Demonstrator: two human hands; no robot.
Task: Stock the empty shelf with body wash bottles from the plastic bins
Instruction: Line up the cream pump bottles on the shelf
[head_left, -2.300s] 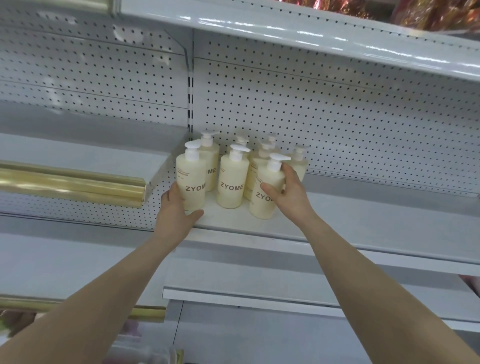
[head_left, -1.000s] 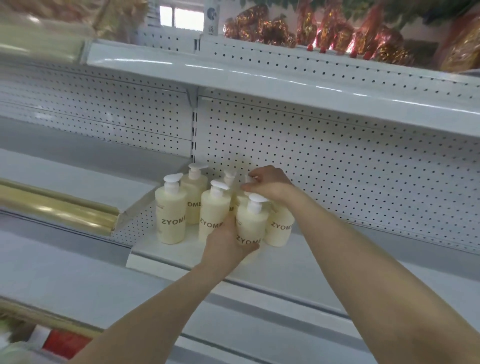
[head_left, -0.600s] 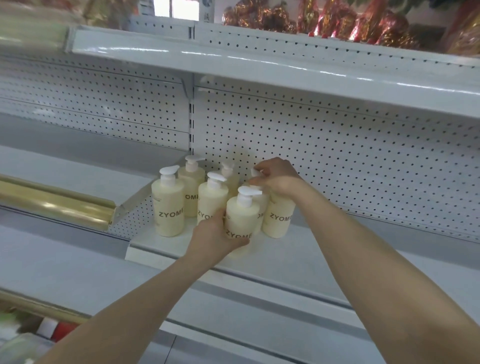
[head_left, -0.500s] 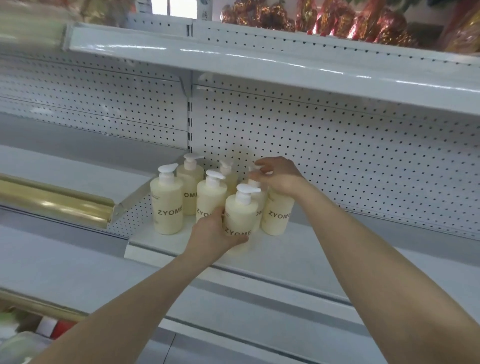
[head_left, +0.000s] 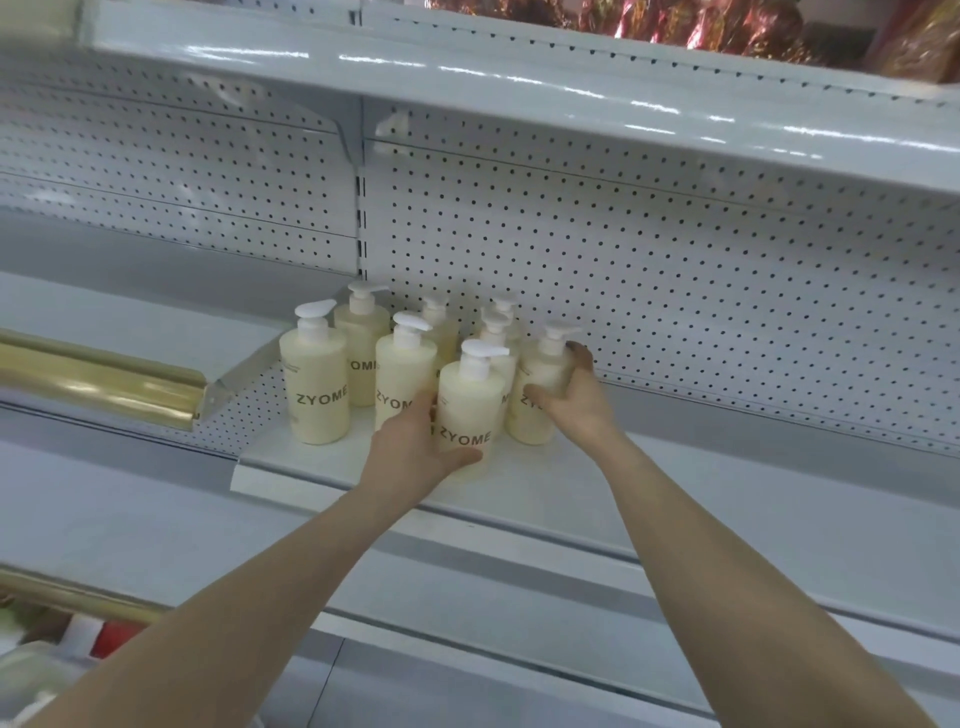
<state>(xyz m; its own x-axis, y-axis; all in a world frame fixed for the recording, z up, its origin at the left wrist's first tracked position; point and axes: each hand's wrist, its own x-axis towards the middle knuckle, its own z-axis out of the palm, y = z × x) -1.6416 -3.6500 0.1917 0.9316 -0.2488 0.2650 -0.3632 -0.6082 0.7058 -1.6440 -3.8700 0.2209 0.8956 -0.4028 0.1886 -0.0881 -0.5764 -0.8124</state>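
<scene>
Pegboard (head_left: 675, 260) backs the shelf (head_left: 701, 483) at mid-frame. Your left hand (head_left: 415, 447) grips the front bottle (head_left: 470, 405), and your right hand (head_left: 576, 400) wraps the right bottle (head_left: 537, 415). You seem to be straightening them; next, release and fetch more.

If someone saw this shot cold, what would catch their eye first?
Cream pump bottles marked ZYOME cluster at the left end of a white shelf. The left hand grips the front bottle and the right hand grips the rightmost bottle. A gold strip shines further left.
</scene>
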